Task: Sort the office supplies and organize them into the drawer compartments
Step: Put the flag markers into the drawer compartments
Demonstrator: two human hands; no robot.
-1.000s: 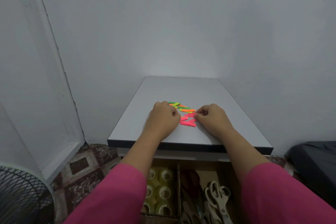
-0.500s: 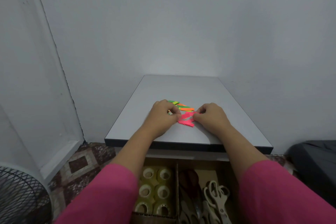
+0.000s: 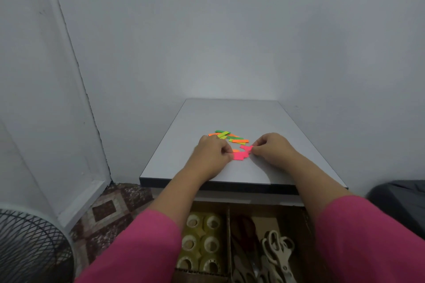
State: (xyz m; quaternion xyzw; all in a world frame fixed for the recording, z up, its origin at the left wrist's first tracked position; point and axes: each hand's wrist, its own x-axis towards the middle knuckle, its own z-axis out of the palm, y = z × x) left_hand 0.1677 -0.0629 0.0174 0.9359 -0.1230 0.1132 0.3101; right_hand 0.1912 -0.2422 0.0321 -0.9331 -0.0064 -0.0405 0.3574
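Pink sticky tabs lie mid-table, pinched at either end by left hand and right hand, likely gathering one colour; green and orange tabs wait behind, tape rolls fill one drawer compartment

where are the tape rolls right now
In the head view, the tape rolls sit in the left compartment of the open drawer below the table edge, left of the scissors.
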